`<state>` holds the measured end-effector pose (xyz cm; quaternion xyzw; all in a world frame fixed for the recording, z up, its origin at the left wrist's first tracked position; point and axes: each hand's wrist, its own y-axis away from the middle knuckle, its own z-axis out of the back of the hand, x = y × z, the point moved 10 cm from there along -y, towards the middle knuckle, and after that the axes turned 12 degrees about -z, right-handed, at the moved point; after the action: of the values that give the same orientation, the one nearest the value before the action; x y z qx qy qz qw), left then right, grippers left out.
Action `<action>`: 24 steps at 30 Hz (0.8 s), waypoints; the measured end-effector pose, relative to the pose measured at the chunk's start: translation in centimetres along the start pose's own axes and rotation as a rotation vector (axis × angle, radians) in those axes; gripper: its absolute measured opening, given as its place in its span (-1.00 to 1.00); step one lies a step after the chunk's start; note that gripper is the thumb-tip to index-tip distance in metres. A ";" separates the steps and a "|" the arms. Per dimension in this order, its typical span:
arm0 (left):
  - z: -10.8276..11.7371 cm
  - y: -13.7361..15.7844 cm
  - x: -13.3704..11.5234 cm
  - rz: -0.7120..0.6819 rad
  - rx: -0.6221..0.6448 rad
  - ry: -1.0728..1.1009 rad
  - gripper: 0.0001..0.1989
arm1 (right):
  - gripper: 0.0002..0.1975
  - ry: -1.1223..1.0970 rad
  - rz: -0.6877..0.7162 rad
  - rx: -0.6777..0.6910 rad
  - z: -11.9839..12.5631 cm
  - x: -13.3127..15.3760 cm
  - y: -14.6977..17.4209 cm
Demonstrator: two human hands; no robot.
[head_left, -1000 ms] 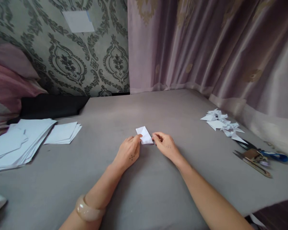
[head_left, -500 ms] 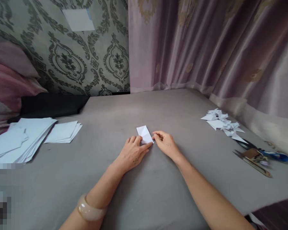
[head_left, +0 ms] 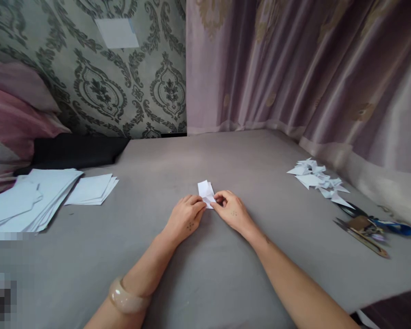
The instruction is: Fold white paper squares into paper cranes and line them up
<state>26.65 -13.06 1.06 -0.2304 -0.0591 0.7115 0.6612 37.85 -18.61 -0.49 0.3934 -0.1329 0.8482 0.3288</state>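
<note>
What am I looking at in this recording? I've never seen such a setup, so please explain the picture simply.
There is no machine here, just a person's bare left hand and right hand. The camera is worn on the head and looks forward and down, so the arms reach in from the bottom. Between them, the hands hold a small folded paper, one at each side; their exact grip is too small to tell. On the grey surface, at left, lie large sheets and some smaller sheets. At right are a pile of folded papers and a pointed metal tool. The bottom left corner is blurred into blocks.
</note>
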 end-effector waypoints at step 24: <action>1.6 0.1 -0.4 -0.045 -0.043 -0.095 -0.88 | -0.87 0.401 0.301 0.024 0.3 2.5 2.7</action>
<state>25.97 -13.07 2.52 -0.2091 -0.1106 0.7053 0.6683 35.08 -19.63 1.69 0.1968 -0.1119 0.9503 0.2137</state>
